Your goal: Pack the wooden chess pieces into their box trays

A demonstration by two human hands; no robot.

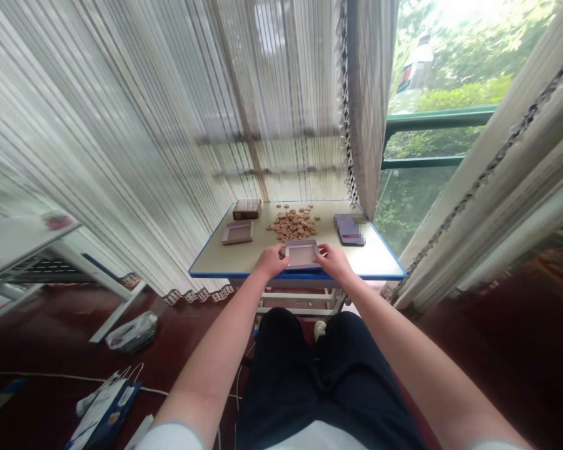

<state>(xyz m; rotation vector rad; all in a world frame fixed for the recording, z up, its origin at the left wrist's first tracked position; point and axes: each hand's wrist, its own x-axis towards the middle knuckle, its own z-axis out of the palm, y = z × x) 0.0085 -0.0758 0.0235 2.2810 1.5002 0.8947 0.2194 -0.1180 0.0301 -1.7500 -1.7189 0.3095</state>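
Between my hands, at the near edge of the table (211,257), is a shallow, empty-looking box tray (303,255) with pale walls. My left hand (273,260) grips its left side, fingers closed on the wall. On the opposite side my right hand (334,260) holds the right wall the same way. Just beyond the tray lies a heap of small round tan wooden pieces (294,224), several of them scattered at the back. A second shallow tray (238,232), similar in look, sits to the left.
A brown box (247,209) stands at the table's back left. At the right lies a dark flat device (349,229), partly blurred out. String curtains (169,125) hang behind the table. Paper bags (107,409) and a plastic bag (134,331) rest on the floor at left.
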